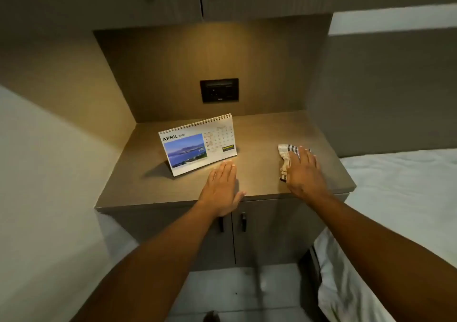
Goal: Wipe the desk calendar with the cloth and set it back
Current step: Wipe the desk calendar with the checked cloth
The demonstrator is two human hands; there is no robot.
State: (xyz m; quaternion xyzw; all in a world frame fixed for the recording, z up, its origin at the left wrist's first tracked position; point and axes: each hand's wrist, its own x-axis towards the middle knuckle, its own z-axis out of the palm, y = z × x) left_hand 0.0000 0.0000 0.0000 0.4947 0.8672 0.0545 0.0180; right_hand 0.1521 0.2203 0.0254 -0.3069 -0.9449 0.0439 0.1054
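A spiral-bound desk calendar (197,143) showing APRIL and a blue landscape photo stands upright on the brown cabinet top (257,134), left of centre. My left hand (222,185) lies flat on the top, fingers together, fingertips just short of the calendar's lower right corner. A checked beige cloth (285,156) lies on the right side of the top. My right hand (303,171) rests palm down over the cloth, covering most of it; whether the fingers grip it I cannot tell.
A black socket panel (219,90) sits in the back wall of the niche. Overhead cupboards hang above. Two cabinet doors with dark handles (243,221) are below the top. A bed with white sheets (405,198) stands at the right.
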